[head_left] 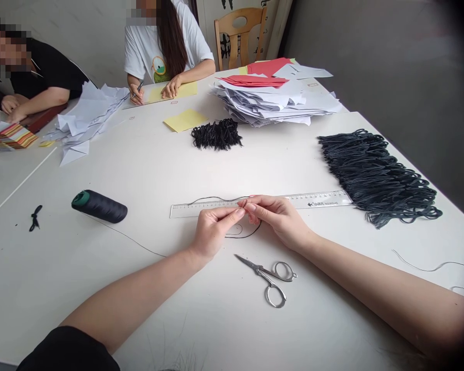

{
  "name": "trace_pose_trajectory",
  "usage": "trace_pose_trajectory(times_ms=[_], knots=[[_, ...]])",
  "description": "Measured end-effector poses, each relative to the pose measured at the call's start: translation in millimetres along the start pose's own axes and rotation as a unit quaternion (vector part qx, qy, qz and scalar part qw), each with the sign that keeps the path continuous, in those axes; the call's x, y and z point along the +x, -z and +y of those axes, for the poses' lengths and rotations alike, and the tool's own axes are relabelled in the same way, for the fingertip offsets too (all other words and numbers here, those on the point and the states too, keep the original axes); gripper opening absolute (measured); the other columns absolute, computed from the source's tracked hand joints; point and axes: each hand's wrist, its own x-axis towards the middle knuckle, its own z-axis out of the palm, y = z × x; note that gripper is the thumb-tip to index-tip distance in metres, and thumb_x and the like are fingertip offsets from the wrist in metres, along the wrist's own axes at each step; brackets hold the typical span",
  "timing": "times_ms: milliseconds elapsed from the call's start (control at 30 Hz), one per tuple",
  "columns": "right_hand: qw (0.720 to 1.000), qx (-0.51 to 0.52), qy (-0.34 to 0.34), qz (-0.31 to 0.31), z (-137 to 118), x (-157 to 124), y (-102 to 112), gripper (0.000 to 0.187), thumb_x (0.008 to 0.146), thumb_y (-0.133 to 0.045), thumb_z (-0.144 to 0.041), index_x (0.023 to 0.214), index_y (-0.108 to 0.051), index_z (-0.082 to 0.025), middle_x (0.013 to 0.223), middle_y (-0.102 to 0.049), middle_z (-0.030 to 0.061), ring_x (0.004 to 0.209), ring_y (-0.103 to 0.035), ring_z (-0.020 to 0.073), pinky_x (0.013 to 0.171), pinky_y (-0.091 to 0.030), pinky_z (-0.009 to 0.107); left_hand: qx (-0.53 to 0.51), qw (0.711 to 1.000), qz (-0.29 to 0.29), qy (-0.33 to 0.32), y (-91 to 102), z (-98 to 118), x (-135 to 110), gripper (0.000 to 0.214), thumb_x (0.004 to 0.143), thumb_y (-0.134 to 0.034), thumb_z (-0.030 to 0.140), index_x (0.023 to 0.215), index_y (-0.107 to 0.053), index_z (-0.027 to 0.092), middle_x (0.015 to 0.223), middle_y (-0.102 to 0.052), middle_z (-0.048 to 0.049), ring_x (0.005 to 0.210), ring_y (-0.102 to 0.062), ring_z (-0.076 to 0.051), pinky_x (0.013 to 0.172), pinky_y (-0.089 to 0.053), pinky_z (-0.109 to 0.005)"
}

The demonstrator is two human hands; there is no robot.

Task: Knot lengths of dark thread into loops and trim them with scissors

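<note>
My left hand (212, 229) and my right hand (276, 216) meet fingertip to fingertip over the white table (147, 165), both pinching a thin black thread (243, 234) that loops below them. The thread also runs along a clear plastic ruler (317, 200) lying just beyond my fingers. A dark thread spool (99, 206) lies to the left, its strand trailing across the table towards my left forearm. Small silver scissors (270, 278) lie closed just in front of my hands.
A heap of dark cord loops (375, 175) lies at the right, a smaller black bundle (216, 135) beyond the ruler. A tall stack of white and red paper (274, 95) sits at the back. Two other people work at the far left side, among loose paper sheets (88, 116).
</note>
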Motion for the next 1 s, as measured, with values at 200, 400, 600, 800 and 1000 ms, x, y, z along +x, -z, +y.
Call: trace_pose_trajectory(times_ms=[200, 400, 600, 800, 1000], knots=[[1.000, -0.018, 0.000, -0.020, 3.1, 0.9, 3.9, 0.026, 0.082, -0.067, -0.044, 0.080, -0.074, -0.019, 0.071, -0.062, 0.0024, 0.065, -0.052, 0.0129, 0.066, -0.044, 0.029, 0.013, 0.999, -0.029, 0.001, 1.9, -2.6, 0.6, 0.035, 0.082, -0.063, 0.045, 0.060, -0.070, 0.018, 0.046, -0.037, 0.0024, 0.046, -0.028, -0.009, 0.046, -0.024, -0.027], [0.999, 0.006, -0.015, -0.038, 2.2, 2.7, 5.1, 0.025, 0.080, -0.069, -0.043, 0.081, -0.075, -0.019, 0.079, -0.067, 0.0041, 0.063, -0.052, 0.0114, 0.066, -0.046, 0.029, 0.014, 0.999, -0.041, -0.001, 2.6, -3.4, 0.7, 0.038, 0.082, -0.063, 0.044, 0.055, -0.064, 0.017, 0.049, -0.042, 0.0022, 0.048, -0.031, -0.009, 0.047, -0.026, -0.026], [0.999, 0.020, -0.022, -0.038, 0.3, 2.0, 4.1, 0.024, 0.080, -0.070, -0.041, 0.080, -0.074, -0.017, 0.074, -0.064, 0.0032, 0.062, -0.051, 0.0107, 0.063, -0.045, 0.027, 0.013, 0.999, -0.045, 0.002, 2.9, -3.3, 1.0, 0.035, 0.082, -0.064, 0.043, 0.058, -0.067, 0.018, 0.049, -0.042, 0.0026, 0.049, -0.031, -0.009, 0.048, -0.025, -0.026], [0.998, 0.033, -0.023, -0.043, 1.1, 3.0, 4.8, 0.021, 0.081, -0.070, -0.038, 0.079, -0.074, -0.018, 0.071, -0.063, 0.0017, 0.062, -0.050, 0.0095, 0.062, -0.044, 0.025, 0.015, 0.999, -0.046, 0.004, 3.2, -2.7, 1.0, 0.029, 0.082, -0.064, 0.042, 0.067, -0.072, 0.018, 0.049, -0.040, 0.0028, 0.049, -0.028, -0.009, 0.048, -0.023, -0.027], [0.998, 0.030, -0.023, -0.048, 1.7, 2.4, 6.2, 0.023, 0.081, -0.070, -0.039, 0.080, -0.074, -0.017, 0.073, -0.063, 0.0025, 0.063, -0.050, 0.0100, 0.063, -0.043, 0.026, 0.015, 0.999, -0.046, 0.002, 3.1, -1.8, 0.6, 0.029, 0.083, -0.063, 0.042, 0.070, -0.072, 0.016, 0.049, -0.034, 0.0038, 0.050, -0.024, -0.009, 0.047, -0.019, -0.026]])
